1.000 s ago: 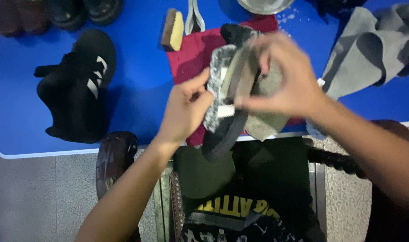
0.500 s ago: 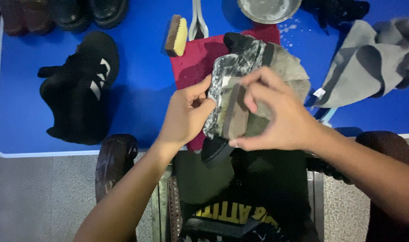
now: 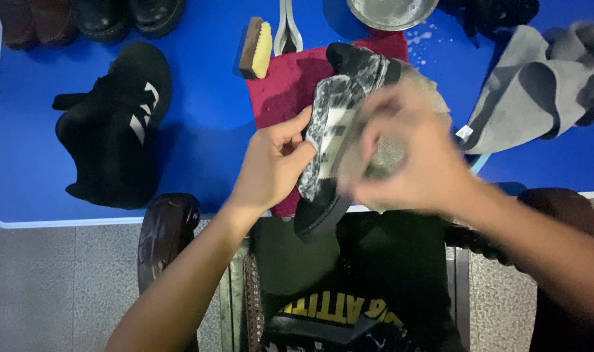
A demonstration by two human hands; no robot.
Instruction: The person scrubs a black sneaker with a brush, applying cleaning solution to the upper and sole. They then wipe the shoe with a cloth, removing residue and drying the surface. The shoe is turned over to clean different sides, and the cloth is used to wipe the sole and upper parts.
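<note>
- Far left on the blue table (image 3: 199, 130): a black sneaker (image 3: 118, 127) with white stripes on its side, lying matte and fabric-like, well apart from the hands.
- Top left corner: dark leather shoes (image 3: 95, 16), glossy, partly cut off by the frame edge.
- Below the table edge, left of centre: a dark rounded chair arm (image 3: 167, 228), shiny.
- Centre top: a wooden brush (image 3: 256, 47) with pale yellow bristles, lying just beside a maroon towel (image 3: 284, 88) spread flat on the table; a pale metal tool (image 3: 287, 29) next to the brush.
- Centre: left hand (image 3: 271, 166) closed around the side of a sneaker (image 3: 333, 140), thumb and fingers gripping its upper.
- Sneaker held above the maroon towel and the table's near edge, tilted, toe away from the person; upper mottled grey-white and black, sole and heel black.
- Right of centre: right hand (image 3: 408, 156), motion-blurred, pressed on the sneaker with a grey-green cloth (image 3: 391, 153) bunched under the fingers; grip closed on the cloth.
- Top centre-right: a round metal bowl (image 3: 391, 10), contents not visible; water drops on the table just below it.
- Right: a grey cloth (image 3: 538, 85), soft, crumpled in folds, lying on the table.
</note>
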